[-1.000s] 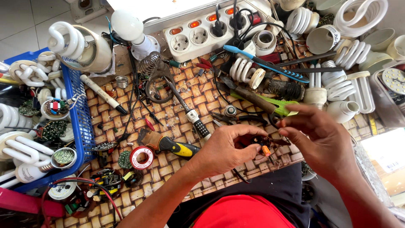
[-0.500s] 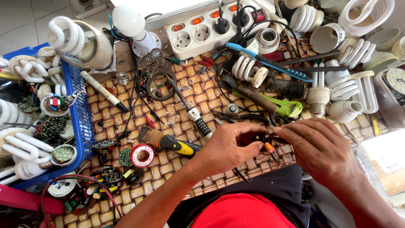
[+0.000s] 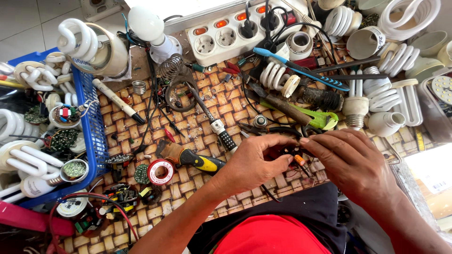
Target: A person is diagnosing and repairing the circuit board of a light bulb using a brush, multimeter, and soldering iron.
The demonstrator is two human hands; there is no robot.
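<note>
Now 2 hands — left hand (image 3: 254, 162), right hand (image 3: 351, 162) — 1 circuit board (image 3: 293, 154)

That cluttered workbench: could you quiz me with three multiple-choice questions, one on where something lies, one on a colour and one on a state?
1. Where does the blue basket of spiral lamps stand?
A. at the left edge
B. at the right edge
C. on the person's lap

2. What colour is the ring of the solder spool?
A. green
B. red
C. white

3. How is the small circuit part held?
A. lying loose on the mat
B. by one hand alone
C. between both hands

Answers: 1 A, it stands left of the woven mat. 2 B, its rim shows red. 3 C, the left hand and right hand meet around it.
</note>
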